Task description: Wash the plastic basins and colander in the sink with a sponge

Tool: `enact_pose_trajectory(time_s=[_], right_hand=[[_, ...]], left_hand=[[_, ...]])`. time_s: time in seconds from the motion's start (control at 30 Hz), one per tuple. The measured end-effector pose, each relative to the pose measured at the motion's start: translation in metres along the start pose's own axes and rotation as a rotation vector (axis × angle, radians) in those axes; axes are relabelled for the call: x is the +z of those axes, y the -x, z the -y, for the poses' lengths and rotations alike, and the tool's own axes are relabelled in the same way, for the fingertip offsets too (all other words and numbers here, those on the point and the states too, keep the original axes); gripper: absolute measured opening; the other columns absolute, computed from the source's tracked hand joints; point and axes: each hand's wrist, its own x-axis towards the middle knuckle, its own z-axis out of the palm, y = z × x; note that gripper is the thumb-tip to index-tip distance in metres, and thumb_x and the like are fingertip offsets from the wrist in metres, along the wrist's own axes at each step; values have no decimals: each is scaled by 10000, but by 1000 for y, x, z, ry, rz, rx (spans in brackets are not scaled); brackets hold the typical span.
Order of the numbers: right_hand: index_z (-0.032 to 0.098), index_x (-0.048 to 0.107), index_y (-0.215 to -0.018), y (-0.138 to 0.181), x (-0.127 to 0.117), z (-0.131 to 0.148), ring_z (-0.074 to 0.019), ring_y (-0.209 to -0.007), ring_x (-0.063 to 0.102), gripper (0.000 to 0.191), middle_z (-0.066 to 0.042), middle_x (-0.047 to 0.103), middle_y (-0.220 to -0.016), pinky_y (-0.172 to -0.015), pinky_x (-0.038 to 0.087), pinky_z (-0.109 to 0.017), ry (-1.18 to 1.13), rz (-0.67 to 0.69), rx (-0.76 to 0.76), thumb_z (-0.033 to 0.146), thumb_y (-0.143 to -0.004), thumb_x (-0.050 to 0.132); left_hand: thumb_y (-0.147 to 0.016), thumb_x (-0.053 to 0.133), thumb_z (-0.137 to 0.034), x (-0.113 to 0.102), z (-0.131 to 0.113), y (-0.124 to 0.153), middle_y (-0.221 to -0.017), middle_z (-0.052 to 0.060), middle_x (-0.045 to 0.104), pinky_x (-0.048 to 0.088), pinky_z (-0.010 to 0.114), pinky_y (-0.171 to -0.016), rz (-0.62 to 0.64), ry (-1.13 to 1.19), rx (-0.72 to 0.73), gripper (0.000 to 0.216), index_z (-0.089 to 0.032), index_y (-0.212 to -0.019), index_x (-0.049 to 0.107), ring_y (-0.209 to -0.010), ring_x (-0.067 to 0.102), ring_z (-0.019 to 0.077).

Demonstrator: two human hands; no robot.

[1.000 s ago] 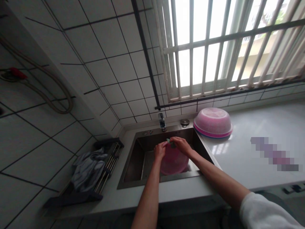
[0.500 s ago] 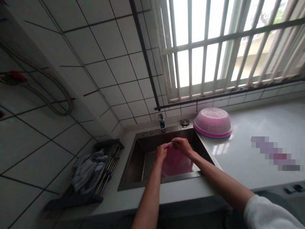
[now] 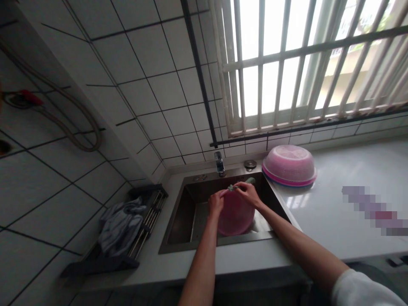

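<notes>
In the sink (image 3: 178,212) a pink plastic basket (image 3: 236,216) is tipped up on its side. My left hand (image 3: 216,203) is closed on its rim at the upper left. At the top of the rim my right hand (image 3: 247,193) pinches a grey-green cloth (image 3: 250,180); part of this cloth pokes out past the fingertips, against the rim, and the rest sticks out behind the hand. The sink's faucet (image 3: 219,163) stands behind both hands, and I cannot make out any water running from it.
On the counter (image 3: 325,229) right of the sink, pink baskets (image 3: 289,165) lie upside down in a stack. A dark rack (image 3: 148,225) with a striped grey cloth (image 3: 123,225) is at left. Behind are a tiled wall and a barred window (image 3: 287,63). A blurred-out patch covers something at far right.
My right hand has shifted slightly right along the rim, and more of the grey-green cloth shows on both sides of it. The basket has turned a little. My view has moved slightly left.
</notes>
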Motion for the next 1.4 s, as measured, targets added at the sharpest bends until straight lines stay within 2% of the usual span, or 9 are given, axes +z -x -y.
enact_pose_trajectory(time_s=[0.1, 0.27, 0.53, 0.8, 0.87, 1.0, 1.1, 1.2, 1.4], right_hand=[[246, 810, -866, 4, 8, 3, -298, -1128, 688, 250, -87, 789, -980, -983, 514, -411, 120, 85, -64, 470, -883, 701], [226, 745, -926, 1, -5, -5, -220, -871, 685, 175, -68, 731, -961, -827, 530, -335, 219, -88, -128, 390, -891, 696], [268, 787, -888, -2, -19, -28, -230, -829, 723, 146, -32, 783, -892, -764, 534, -311, 279, -28, 136, 389, -814, 753], [195, 751, -958, -12, -35, -13, -238, -866, 711, 333, -88, 783, -961, -839, 538, -336, 137, -457, 104, 501, -872, 654], [193, 744, -944, -9, -28, -7, -232, -882, 706, 335, -86, 775, -962, -843, 534, -326, 108, -358, 41, 513, -872, 676], [206, 738, -807, -2, -7, 0, -207, -823, 678, 302, -57, 740, -873, -806, 509, -308, 152, -7, -84, 495, -889, 705], [202, 710, -763, 0, -1, -1, -194, -768, 635, 259, -42, 690, -815, -759, 493, -299, 235, 7, -110, 437, -864, 752], [199, 732, -946, 0, -8, -5, -189, -809, 631, 201, -45, 679, -932, -749, 499, -289, 281, -19, -147, 342, -823, 802], [247, 781, -1104, 5, -7, -5, -227, -975, 709, 243, -71, 732, -1102, -886, 536, -321, 464, 166, -169, 171, -884, 714]], left_hand=[[-965, 543, -193, -4, 5, 0, -1333, -23, 739, 513, 297, -1037, -13, 4, -12, 459, -408, -1333, 715, -1211, 696, 206], [-949, 549, -167, 0, 2, -2, -1323, -44, 743, 514, 274, -1028, 7, 6, 51, 488, -419, -1334, 711, -1204, 698, 189], [-943, 566, -165, 4, 8, -3, -1264, -6, 772, 527, 277, -956, 0, -62, 14, 458, -392, -1304, 733, -1146, 722, 211], [-975, 579, -232, 5, 2, -2, -1268, 22, 770, 517, 274, -961, 52, -87, 6, 383, -368, -1295, 739, -1164, 717, 219], [-963, 585, -204, 4, -1, -2, -1282, 11, 764, 512, 279, -981, 70, -104, 9, 416, -385, -1308, 731, -1178, 712, 219], [-974, 561, -214, 1, -3, 0, -1298, 2, 757, 513, 292, -990, 48, -101, -5, 429, -414, -1318, 722, -1173, 714, 221], [-970, 558, -227, 1, -3, 0, -1296, 0, 758, 514, 296, -990, 52, -81, 6, 420, -419, -1300, 733, -1174, 711, 225], [-961, 556, -212, 1, -1, 0, -1298, -11, 757, 516, 285, -975, 50, -61, 20, 443, -424, -1313, 723, -1163, 714, 217], [-953, 583, -188, 1, 1, -2, -1315, -26, 748, 500, 271, -994, 46, -104, 18, 453, -426, -1313, 720, -1184, 705, 203]])
